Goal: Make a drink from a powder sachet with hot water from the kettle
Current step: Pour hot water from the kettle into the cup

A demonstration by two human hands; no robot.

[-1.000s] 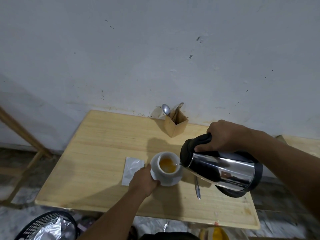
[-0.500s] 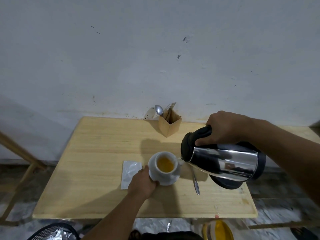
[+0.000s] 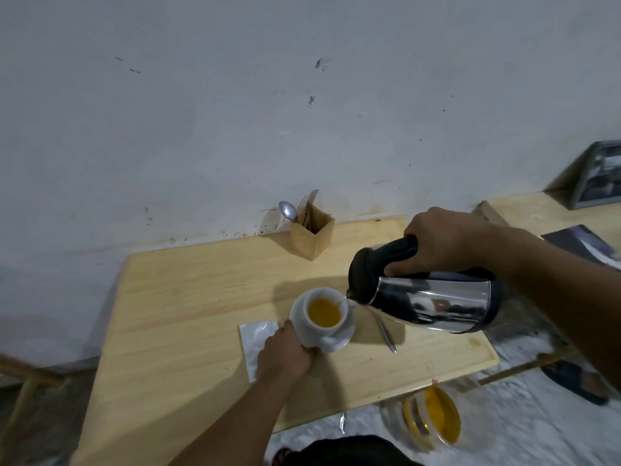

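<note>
A white cup (image 3: 325, 326) with orange-yellow liquid stands on a white saucer (image 3: 337, 341) in the middle of the wooden table (image 3: 188, 297). My left hand (image 3: 284, 356) grips the saucer's near-left rim. My right hand (image 3: 443, 240) holds the black handle of a steel kettle (image 3: 433, 302), tilted with its spout at the cup's right rim; a thin stream enters the cup. A silvery sachet (image 3: 257, 338) lies flat left of the saucer, partly under my left hand. A spoon (image 3: 386, 334) lies right of the saucer, partly under the kettle.
A wooden cutlery box (image 3: 312, 235) with a spoon and forks stands at the table's back edge by the wall. A yellow-lidded container (image 3: 433, 418) lies on the floor below the table's front right. A second table with a picture frame (image 3: 598, 179) is at the right.
The view has shifted, so the table now sits more to the right and tilted. The liquid in the cup has risen. Both hands keep their holds and the kettle stays tilted at the cup.
</note>
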